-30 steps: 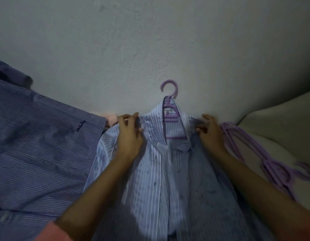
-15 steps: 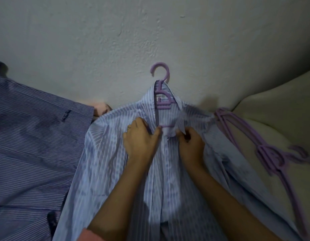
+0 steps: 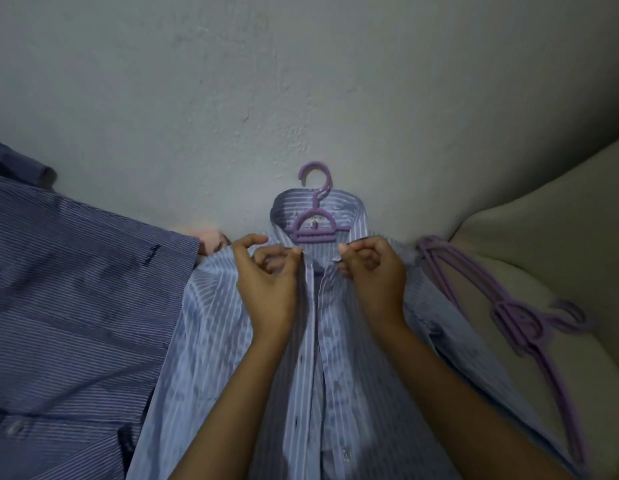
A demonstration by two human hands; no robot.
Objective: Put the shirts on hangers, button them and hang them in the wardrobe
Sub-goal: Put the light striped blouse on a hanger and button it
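Note:
A light blue striped shirt (image 3: 211, 341) lies flat in front of me with a purple hanger (image 3: 315, 223) inside its collar, hook pointing to the wall. My left hand (image 3: 266, 282) pinches the left front edge just below the collar. My right hand (image 3: 374, 275) pinches the right front edge at the same height. The two edges are slightly apart at the top, and a row of buttons runs down the placket between my forearms.
A darker blue striped shirt (image 3: 76, 306) is spread on the left. Spare purple hangers (image 3: 516, 323) lie on the right beside a cream cushion (image 3: 550, 244). A grey wall (image 3: 301, 81) rises behind. Something pink (image 3: 209, 239) peeks out between the shirts.
Both hands moved from the shirt's shoulders to the centre and now pinch the front edges at the collar. The collar has opened out, showing more of the hanger.

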